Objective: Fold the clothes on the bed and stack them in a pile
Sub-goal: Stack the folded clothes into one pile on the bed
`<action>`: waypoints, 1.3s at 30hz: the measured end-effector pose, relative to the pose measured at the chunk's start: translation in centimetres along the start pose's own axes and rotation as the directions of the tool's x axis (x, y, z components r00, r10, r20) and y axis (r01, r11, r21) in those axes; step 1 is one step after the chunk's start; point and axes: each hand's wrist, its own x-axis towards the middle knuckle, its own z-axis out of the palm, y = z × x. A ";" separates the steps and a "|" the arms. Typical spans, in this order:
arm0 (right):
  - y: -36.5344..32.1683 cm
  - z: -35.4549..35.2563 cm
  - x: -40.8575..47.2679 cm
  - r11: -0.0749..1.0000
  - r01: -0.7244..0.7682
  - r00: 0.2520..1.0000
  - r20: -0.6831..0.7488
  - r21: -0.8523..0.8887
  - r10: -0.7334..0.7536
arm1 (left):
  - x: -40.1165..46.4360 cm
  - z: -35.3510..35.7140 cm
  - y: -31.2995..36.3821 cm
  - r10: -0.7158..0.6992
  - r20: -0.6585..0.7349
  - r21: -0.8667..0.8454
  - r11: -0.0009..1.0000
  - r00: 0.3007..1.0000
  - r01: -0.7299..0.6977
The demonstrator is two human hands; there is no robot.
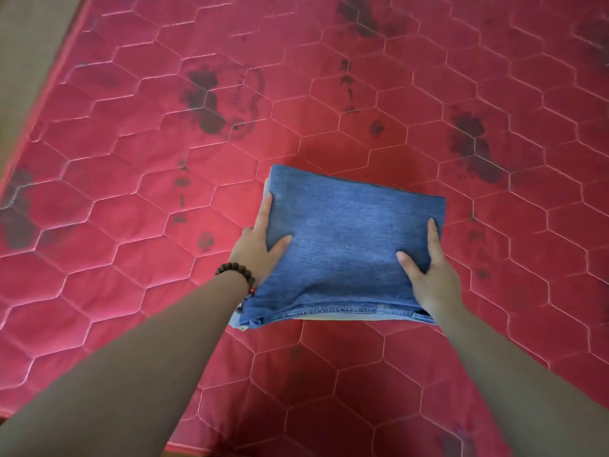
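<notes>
A folded pair of blue jeans (pixel 342 245) forms a thick square bundle held just above the red quilted mattress (pixel 131 159), its waistband edge facing me. My left hand (pixel 260 242), with a bead bracelet on the wrist, grips the bundle's left side, thumb on top and fingers along the edge. My right hand (pixel 428 275) grips the right side the same way, thumb on top. A paler layer of cloth shows under the near edge; what it is I cannot tell.
The mattress has a hexagon stitch pattern and dark stains. Its left edge (pixel 43 103) borders a brown floor (pixel 23 44). The near edge runs at the bottom left. No other clothes are in view.
</notes>
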 end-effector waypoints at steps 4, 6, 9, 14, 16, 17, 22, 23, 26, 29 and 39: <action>0.0 0.3 -0.9 0.998 0.057 0.994 -0.098 0.038 -0.053 | -0.2 -0.4 -0.3 0.018 -0.082 -0.114 0.993 0.997 -0.027; 0.3 0.5 -1.1 0.998 0.048 0.999 -0.028 0.045 -0.047 | -0.2 -0.6 -0.7 0.022 -0.066 -0.109 0.994 0.998 -0.029; 0.5 0.7 -0.8 0.999 0.019 1.000 0.017 -0.027 -0.019 | 0.0 -0.1 -1.2 -0.054 -0.058 -0.048 0.998 0.997 0.051; 0.4 1.0 -0.7 0.988 -0.040 0.998 -0.033 0.151 0.046 | 0.3 0.4 -1.3 -0.276 -0.009 -0.142 0.952 0.961 0.273; 0.8 0.8 -0.6 0.926 -0.152 0.980 -0.066 0.346 0.185 | 0.1 0.3 -1.2 -0.295 0.005 -0.260 0.922 0.955 0.286; 1.0 0.7 -0.4 0.883 -0.207 0.967 -0.050 0.420 0.250 | 0.0 0.2 -1.0 -0.299 0.003 -0.282 0.915 0.954 0.288; 1.5 0.1 0.5 0.745 -0.417 0.909 0.260 0.521 0.327 | -0.5 -0.1 0.9 -0.322 -0.009 -0.322 0.897 0.947 0.302; 1.5 -0.2 0.5 0.745 -0.428 0.902 0.292 0.511 0.318 | -0.6 -0.1 1.4 -0.320 -0.022 -0.323 0.899 0.947 0.296; 1.9 -2.1 0.6 0.791 -0.344 0.937 0.238 0.506 0.256 | -1.3 0.3 3.4 -0.264 -0.081 -0.317 0.921 0.961 0.227; 3.4 -6.2 0.9 0.825 -0.284 0.959 0.138 0.488 0.249 | -1.7 1.7 6.9 -0.185 -0.076 -0.364 0.920 0.980 0.146; 13.3 -16.1 2.9 0.991 -0.100 0.980 -0.179 -0.083 0.084 | -1.1 11.3 15.3 -0.308 -0.067 -0.042 0.951 0.949 0.306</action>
